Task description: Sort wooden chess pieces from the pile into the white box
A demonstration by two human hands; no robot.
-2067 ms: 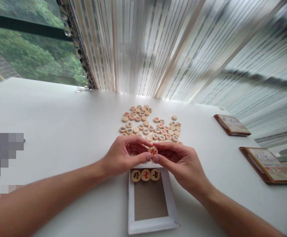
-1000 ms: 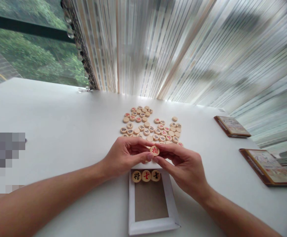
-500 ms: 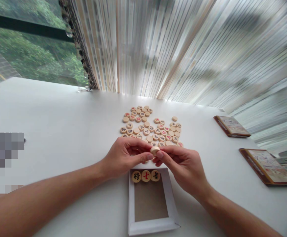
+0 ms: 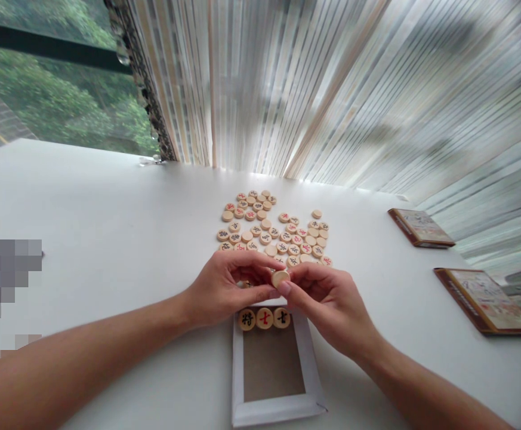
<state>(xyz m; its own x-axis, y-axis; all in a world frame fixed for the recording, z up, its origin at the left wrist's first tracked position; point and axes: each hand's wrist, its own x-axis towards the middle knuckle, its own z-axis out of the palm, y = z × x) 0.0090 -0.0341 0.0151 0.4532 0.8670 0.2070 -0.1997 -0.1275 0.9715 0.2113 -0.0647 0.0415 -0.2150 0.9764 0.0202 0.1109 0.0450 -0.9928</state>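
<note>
The xiangqi pieces (image 4: 265,238) look like pale, smooth wood; the box tray (image 4: 313,364), white cardboard (matt brown inside (image 4: 273,367)).

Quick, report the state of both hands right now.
Left hand: fingertips at the wooden piece; whether they grip cannot be told.
Right hand: closed, pinching that wooden piece.

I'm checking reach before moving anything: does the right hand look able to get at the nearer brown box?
Probably yes: the nearer brown box lies uncovered beside the right forearm, though the right hand is occupied with a piece.
</note>
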